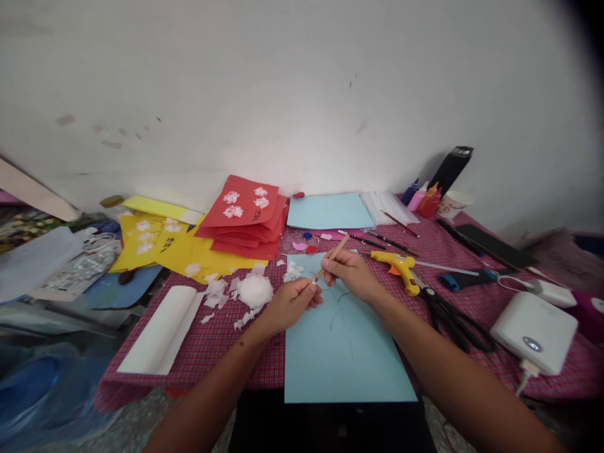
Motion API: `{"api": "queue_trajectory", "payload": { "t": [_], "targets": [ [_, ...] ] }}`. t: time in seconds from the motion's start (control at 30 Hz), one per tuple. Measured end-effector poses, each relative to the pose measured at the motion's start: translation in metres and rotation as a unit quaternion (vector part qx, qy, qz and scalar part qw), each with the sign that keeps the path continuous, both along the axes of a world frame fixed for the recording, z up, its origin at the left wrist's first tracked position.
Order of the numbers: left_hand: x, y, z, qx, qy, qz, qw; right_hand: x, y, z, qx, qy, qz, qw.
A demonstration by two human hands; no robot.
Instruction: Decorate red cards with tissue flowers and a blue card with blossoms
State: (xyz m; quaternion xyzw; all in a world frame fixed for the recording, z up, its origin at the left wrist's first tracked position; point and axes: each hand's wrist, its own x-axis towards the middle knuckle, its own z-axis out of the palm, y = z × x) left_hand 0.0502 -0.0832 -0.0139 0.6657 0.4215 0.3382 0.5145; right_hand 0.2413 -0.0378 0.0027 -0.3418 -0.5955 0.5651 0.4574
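Over a light-blue sheet of paper, my right hand grips a light wooden stick that slants down towards my other hand. My left hand is pinched at the stick's lower tip, apparently on a small white scrap; its exact form is too small to make out. Just beyond my left fingers, a crumpled white paper blossom lies on the sheet. Thin dark pencil-like lines run across the blue paper below my hands.
Left of the sheet lie white paper scraps and a folded white paper. Behind are red cards and yellow cards. To the right are a yellow glue gun, black-handled scissors, a utility knife and a white power bank.
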Motion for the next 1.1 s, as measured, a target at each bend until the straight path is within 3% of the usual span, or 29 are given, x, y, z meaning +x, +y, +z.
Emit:
{"api": "queue_trajectory", "payload": {
  "t": [0.4,0.6,0.7,0.83,0.97,1.1],
  "targets": [
    [0.002,0.001,-0.005,-0.052,-0.044,-0.01,0.998,-0.001,0.002,-0.004,0.0,0.06,-0.082,0.995],
    [-0.015,0.006,0.013,-0.039,-0.031,0.06,0.997,0.011,0.012,0.001,-0.003,0.133,-0.16,0.978],
    [-0.031,0.019,0.025,0.072,0.073,0.093,0.99,0.011,0.013,0.002,-0.014,0.136,-0.151,0.979],
    [-0.041,0.038,0.026,0.23,0.278,0.116,0.925,0.007,0.009,0.002,-0.026,0.122,-0.134,0.983],
    [-0.04,0.048,0.016,0.27,0.332,0.084,0.9,0.006,0.008,0.003,-0.027,0.109,-0.127,0.985],
    [-0.046,0.044,0.015,0.274,0.401,0.081,0.87,0.007,0.009,0.002,-0.025,0.108,-0.128,0.986]
  ]
}}
